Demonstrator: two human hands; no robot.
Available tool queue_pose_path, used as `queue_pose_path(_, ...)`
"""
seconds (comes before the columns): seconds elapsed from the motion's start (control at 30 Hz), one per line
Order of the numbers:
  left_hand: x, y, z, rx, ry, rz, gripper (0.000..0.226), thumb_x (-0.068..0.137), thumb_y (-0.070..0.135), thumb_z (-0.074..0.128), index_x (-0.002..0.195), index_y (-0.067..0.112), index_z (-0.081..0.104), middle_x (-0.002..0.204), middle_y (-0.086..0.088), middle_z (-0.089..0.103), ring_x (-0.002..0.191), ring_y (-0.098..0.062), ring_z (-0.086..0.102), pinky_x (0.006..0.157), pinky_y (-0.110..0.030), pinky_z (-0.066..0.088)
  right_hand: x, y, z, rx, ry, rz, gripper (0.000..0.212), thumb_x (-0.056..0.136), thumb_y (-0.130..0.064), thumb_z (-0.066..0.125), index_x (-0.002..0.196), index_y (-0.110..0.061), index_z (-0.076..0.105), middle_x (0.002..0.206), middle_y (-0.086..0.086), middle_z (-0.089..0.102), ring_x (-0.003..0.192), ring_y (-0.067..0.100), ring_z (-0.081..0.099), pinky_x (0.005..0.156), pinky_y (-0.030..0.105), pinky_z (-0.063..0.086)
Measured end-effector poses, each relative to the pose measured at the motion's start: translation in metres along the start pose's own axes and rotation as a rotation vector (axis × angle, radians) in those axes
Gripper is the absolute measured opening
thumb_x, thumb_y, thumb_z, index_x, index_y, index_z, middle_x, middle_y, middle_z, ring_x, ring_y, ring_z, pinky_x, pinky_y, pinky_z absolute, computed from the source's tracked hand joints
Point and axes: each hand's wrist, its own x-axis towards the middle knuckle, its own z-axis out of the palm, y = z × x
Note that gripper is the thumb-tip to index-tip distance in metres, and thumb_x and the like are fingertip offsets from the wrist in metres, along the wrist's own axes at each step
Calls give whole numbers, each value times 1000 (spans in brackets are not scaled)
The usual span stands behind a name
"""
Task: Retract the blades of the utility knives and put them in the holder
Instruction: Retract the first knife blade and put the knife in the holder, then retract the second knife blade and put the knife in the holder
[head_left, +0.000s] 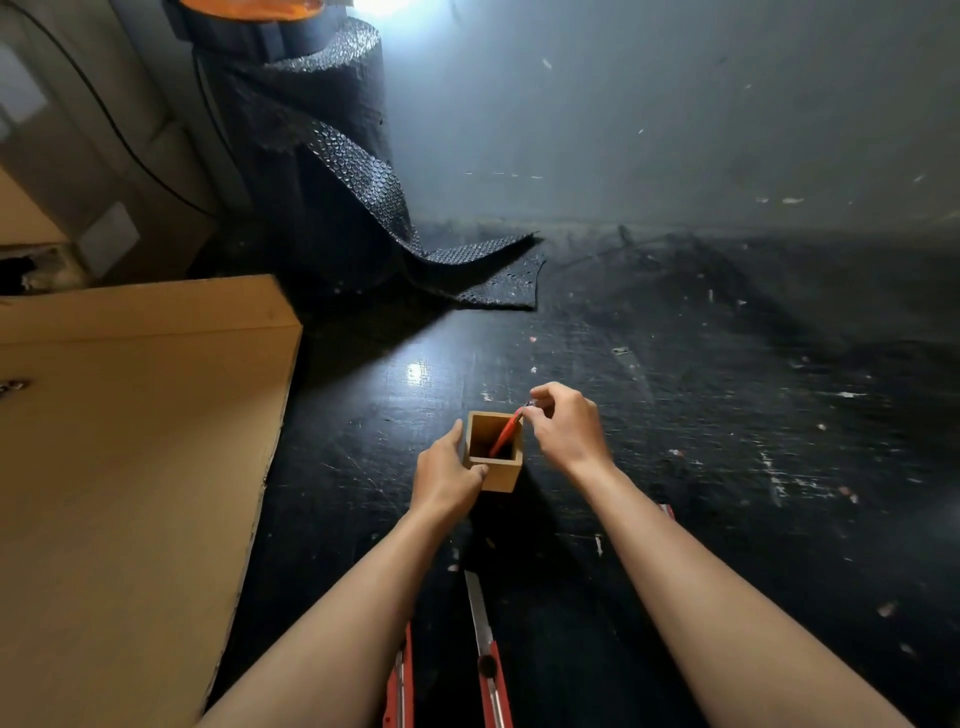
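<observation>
At the bottom centre we see two red utility knives on the dark floor between the forearms: the knife with its blade out (488, 654), and left of it another knife (401, 680), partly hidden by the left arm. A big cardboard box (130, 467) fills the left side. In the middle, the left hand (447, 475) grips the wooden holder (496, 452), fingers closed around its left side. The right hand (566, 426) pinches the top of a red knife (506, 434) standing tilted inside the holder. Bubble wrap (332, 171) stands upper left.
</observation>
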Motion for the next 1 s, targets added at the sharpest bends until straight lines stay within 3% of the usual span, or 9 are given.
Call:
queue_pose_path(0.07, -12, -1, -4, -2, 15, 3, 81, 87, 13, 79, 158, 12, 38, 151, -13, 57, 137, -31, 57, 111, -43, 47, -13, 2, -10, -24, 9, 0, 27, 94, -19, 68, 120, -10, 69, 116, 8, 74, 107, 24, 68, 90, 35, 55)
queue_pose_path(0.17, -38, -7, -7, -28, 36, 54, 69, 87, 10, 78, 151, 10, 50, 146, -12, 61, 133, -29, 60, 109, -41, 50, -42, 6, -18, -41, -10, 17, 24, 95, -17, 67, 118, -10, 68, 115, 9, 72, 104, 24, 68, 82, 29, 51)
queue_pose_path(0.33, -92, -35, 1, 59, 24, 88, 32, 90, 14, 76, 122, 16, 75, 116, -2, 79, 103, -12, 74, 91, -26, 59, -101, 21, -2, -90, -167, 90, 18, 91, -24, 70, 109, -21, 71, 103, 1, 74, 97, 19, 69, 85, 41, 59)
queue_pose_path(0.43, -122, -60, 9, 113, -82, 10, 19, 90, 15, 75, 109, 17, 77, 107, 0, 78, 90, -5, 70, 80, -20, 58, -138, 34, 16, -123, -316, 146, 21, 90, -27, 72, 112, -26, 70, 107, 0, 73, 99, 17, 69, 89, 45, 59)
queue_pose_path(0.53, -146, -86, 19, 125, -218, -108, 22, 88, 19, 79, 109, 18, 75, 108, 1, 76, 96, -9, 70, 85, -26, 60, -172, 49, 30, -132, -492, 220, 23, 91, -26, 71, 114, -27, 69, 111, 0, 71, 100, 15, 68, 90, 43, 59)
queue_pose_path(0.67, -171, -108, 35, 116, -271, -177, 39, 89, 19, 78, 127, 14, 67, 122, -2, 72, 106, -11, 67, 77, -15, 51, -213, 68, 43, -128, -645, 243, 24, 92, -24, 69, 116, -24, 68, 111, 0, 69, 98, 13, 68, 90, 40, 59)
queue_pose_path(0.8, -192, -122, 52, 34, -205, -248, 47, 94, 9, 71, 139, 12, 58, 106, 6, 69, 84, 1, 62, 59, -11, 46, -248, 77, 57, -116, -627, 256, 19, 94, -23, 62, 112, -20, 69, 102, 1, 72, 90, 16, 71, 85, 42, 61)
queue_pose_path(1.0, -212, -129, 66, -131, -170, -281, 31, 93, 1, 69, 121, 12, 71, 90, 3, 76, 80, -3, 73, 65, -18, 60, -273, 85, 63, 13, -545, 283, 24, 91, -21, 68, 115, -23, 69, 95, -3, 73, 83, 9, 71, 76, 34, 62)
